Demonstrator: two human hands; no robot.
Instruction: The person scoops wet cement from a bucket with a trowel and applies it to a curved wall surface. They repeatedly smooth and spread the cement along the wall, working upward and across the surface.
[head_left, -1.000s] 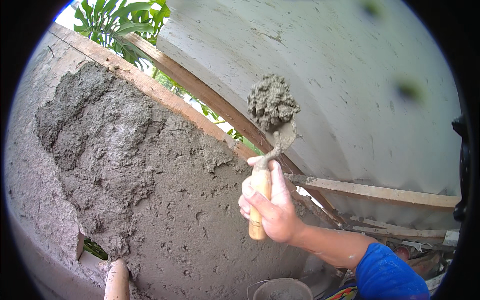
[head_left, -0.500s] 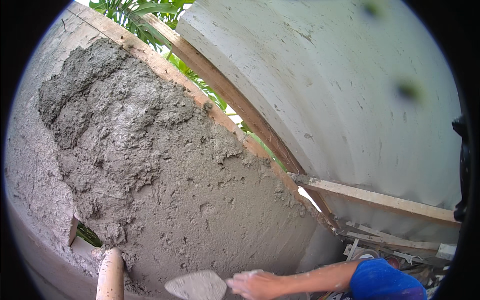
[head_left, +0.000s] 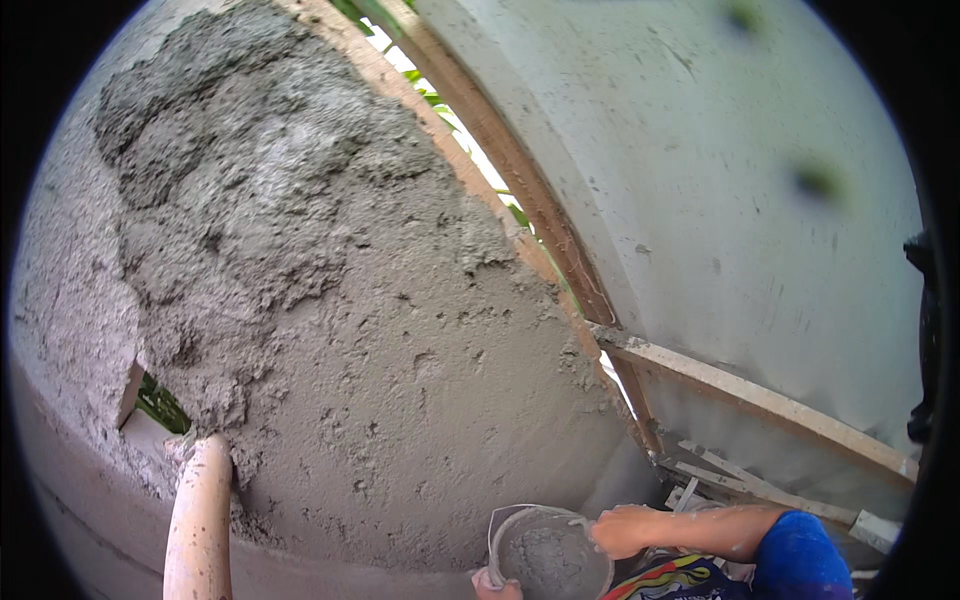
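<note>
A round bucket (head_left: 503, 540) of wet grey mortar (head_left: 550, 560) is at the lower edge, its thin handle upright on the left side. My left hand (head_left: 497, 588) grips the bucket's left rim, only partly in view. At the right rim, my right hand (head_left: 620, 531) is closed in a fist around the trowel, whose blade I cannot make out against the mortar. Ahead stands a wall (head_left: 480, 400) coated in mortar, smoother low on the right. Thick, rough mortar (head_left: 240, 150) covers its upper left.
A pale round pole or pipe (head_left: 200, 520) rises at the lower left, beside a small gap (head_left: 160, 403) in the wall. Wooden beams (head_left: 760, 395) and a large grey-white sheet (head_left: 740, 200) slope over the right side. Wood scraps (head_left: 740, 480) lie at the lower right.
My right hand has moved right and up, to the bucket's rim; the trowel blade no longer shows. Bucket and left hand have come into view. The wall has shifted up as my view tilted down.
</note>
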